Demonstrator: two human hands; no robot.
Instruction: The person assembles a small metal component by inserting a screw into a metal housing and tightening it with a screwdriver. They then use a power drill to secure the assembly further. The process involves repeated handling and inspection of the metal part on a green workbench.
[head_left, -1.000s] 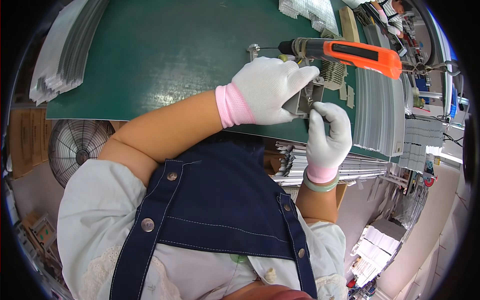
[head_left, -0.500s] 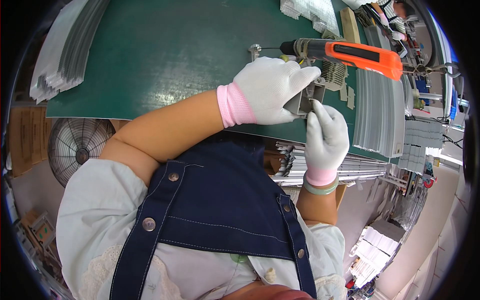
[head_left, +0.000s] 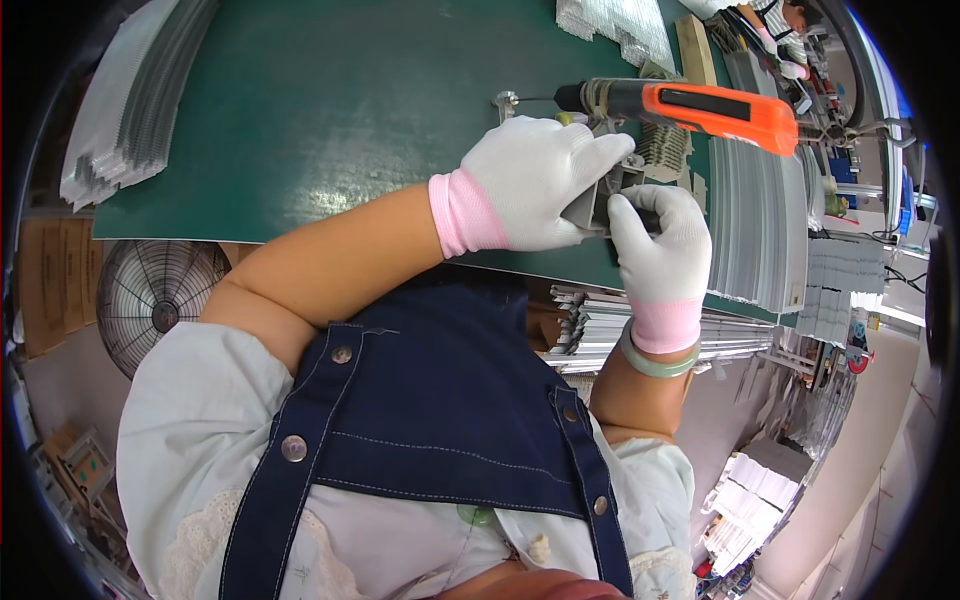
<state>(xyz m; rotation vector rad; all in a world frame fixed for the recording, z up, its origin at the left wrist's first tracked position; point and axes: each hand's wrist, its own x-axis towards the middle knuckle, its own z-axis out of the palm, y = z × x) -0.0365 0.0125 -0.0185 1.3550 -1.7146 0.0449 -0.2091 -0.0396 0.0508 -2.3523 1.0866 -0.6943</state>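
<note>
My left hand (head_left: 535, 180), in a white knit glove with a pink cuff, is closed around a short grey metal channel piece (head_left: 583, 211) at the table's near edge. Against the open end of that piece, my right hand (head_left: 665, 240), gloved alike, has its fingers curled and pinched inward. Whatever those fingertips hold, if anything, is hidden. Just beyond both hands an orange and black electric screwdriver (head_left: 715, 112) lies crosswise, its long bit pointing left. By the bit's tip is a small silvery metal part (head_left: 506, 103).
The green tabletop (head_left: 330, 120) carries stacked metal strips (head_left: 130, 110) at far left and long profiles (head_left: 755, 220) at right. A coil-like stack of grey parts (head_left: 663, 148) sits behind my right hand. A fan (head_left: 163, 300) stands below left. Another person (head_left: 780, 30) works at far right.
My right hand has turned and shifted slightly right, its fingers now curled in against the channel piece instead of extended upward. My left hand keeps its grip almost in place.
</note>
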